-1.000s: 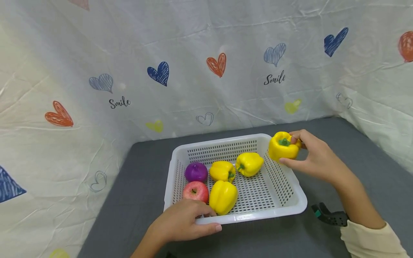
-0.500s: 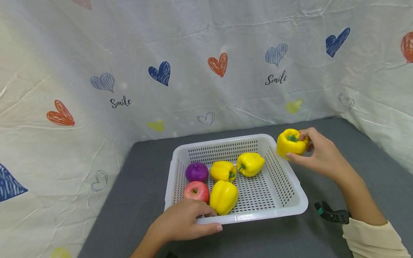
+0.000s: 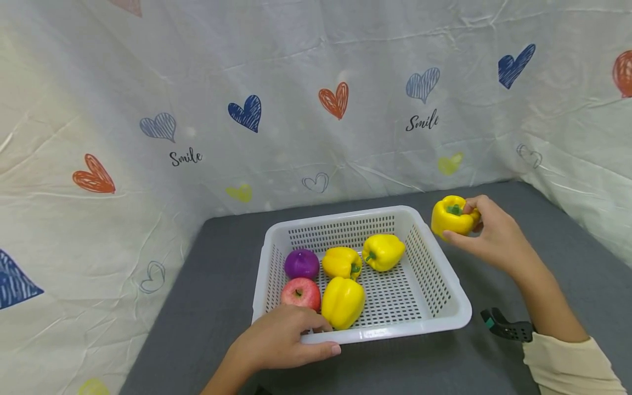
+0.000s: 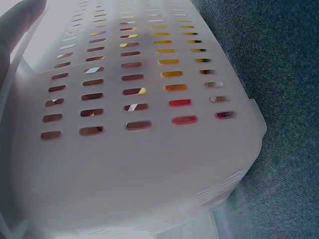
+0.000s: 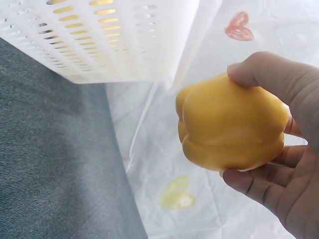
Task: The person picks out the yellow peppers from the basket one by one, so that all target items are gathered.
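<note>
Held between thumb and fingers of my right hand (image 3: 498,238) is a yellow bell pepper (image 3: 450,216), off the table just outside the basket's right rim. The right wrist view shows that yellow pepper (image 5: 232,124) from its side, gripped by thumb and fingertips. My left hand (image 3: 278,337) grips the front rim of a white plastic basket (image 3: 390,332), fingers inside and thumb outside. In the basket lie a purple onion (image 3: 302,264), a red apple (image 3: 301,293) partly behind the left hand, and three yellow bell peppers (image 3: 343,303).
A dark grey cloth covers the table (image 3: 212,274). Behind and to the sides hangs a white sheet (image 3: 276,164) printed with hearts. In the left wrist view the basket's slotted wall (image 4: 109,164) fills most of the frame.
My right hand has carried the yellow bell pepper to the right, from over the basket's right rim to just beyond it. The left hand stays on the rim.
</note>
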Tool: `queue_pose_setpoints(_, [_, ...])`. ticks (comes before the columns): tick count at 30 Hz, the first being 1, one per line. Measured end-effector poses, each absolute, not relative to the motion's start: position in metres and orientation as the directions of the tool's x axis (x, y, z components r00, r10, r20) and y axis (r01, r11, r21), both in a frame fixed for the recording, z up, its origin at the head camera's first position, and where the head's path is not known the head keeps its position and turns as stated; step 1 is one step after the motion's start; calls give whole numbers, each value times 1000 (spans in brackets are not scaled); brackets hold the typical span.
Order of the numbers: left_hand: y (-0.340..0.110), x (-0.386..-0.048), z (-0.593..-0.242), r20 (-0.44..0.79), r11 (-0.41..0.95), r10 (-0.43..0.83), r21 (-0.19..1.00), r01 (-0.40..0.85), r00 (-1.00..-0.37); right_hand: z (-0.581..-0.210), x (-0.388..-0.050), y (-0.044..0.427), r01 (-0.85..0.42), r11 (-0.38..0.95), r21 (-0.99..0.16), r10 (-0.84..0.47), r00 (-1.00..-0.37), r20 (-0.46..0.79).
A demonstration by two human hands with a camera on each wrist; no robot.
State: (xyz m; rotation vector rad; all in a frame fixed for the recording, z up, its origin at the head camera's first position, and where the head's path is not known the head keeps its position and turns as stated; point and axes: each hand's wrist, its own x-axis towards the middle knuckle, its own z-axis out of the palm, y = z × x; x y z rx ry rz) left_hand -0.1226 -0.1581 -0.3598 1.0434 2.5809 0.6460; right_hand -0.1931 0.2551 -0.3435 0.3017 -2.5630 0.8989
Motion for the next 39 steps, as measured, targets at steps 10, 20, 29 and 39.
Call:
queue_pose_setpoints(10, [-158,-123,-360,-91,640,709,502,582,-700,-349,-199,254,-267,781,-565,-28,-918,396])
queue_pose_setpoints(20, [-158,-122,-360,-89,643,706,498,582,-703,-363,-208,256,-248,781,-573,-35,-934,356])
queue_pose_setpoints(29, [-158,-122,-360,-94,638,709,507,579,-699,-375,-215,255,-241,787,-568,-47,-941,334])
queue_pose_setpoints(39, [-158,-122,-359,-107,641,706,516,568,-700,-384,-220,252,-219,819,-530,-75,-957,279])
